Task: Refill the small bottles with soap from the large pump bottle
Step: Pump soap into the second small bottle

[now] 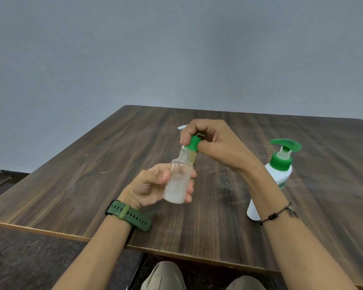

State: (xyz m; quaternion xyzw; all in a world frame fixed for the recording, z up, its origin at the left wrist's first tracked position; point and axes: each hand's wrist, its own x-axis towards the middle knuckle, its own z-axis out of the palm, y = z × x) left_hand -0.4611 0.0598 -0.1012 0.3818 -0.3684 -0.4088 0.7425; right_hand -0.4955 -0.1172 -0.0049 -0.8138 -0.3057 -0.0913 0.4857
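My left hand (153, 186) grips a small clear bottle (177, 183), tilted slightly, with a little white soap at its bottom. Its threaded neck is bare. My right hand (214, 143) pinches a green cap (192, 144) just above and to the right of that neck. Behind the held bottle stands a second small bottle (192, 158) with yellowish content, mostly hidden. The large white pump bottle (278, 174) with a green pump head stands on the table at the right, partly behind my right forearm.
The dark wooden table (92, 174) has its near edge close to my body and its left edge running diagonally. A small white object (181, 127) lies on the table behind my right hand. A grey wall rises beyond the table.
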